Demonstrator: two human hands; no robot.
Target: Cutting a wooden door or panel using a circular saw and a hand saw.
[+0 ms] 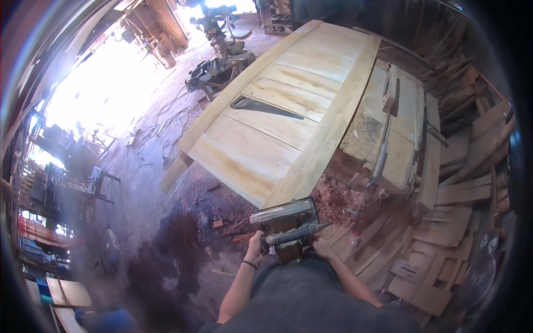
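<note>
The metal tool (291,234) looked heavy and rigid, best held at both sides; the left hand (255,248) gripped one; the right hand's (321,247) grasp could not be told.

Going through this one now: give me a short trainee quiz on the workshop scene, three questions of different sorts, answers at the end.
1. Open question: What tool lies on top of the pale wooden panel?

2. True or false: The left hand, with a dark band at its wrist, grips the metal tool in front of the body.

3. Multiple choice: As seen in the picture, where are the pale shavings heaped?
A) To the left of the panel
B) On top of the panel
C) To the right of the panel

Key:
1. A handsaw.
2. True.
3. C.
</note>
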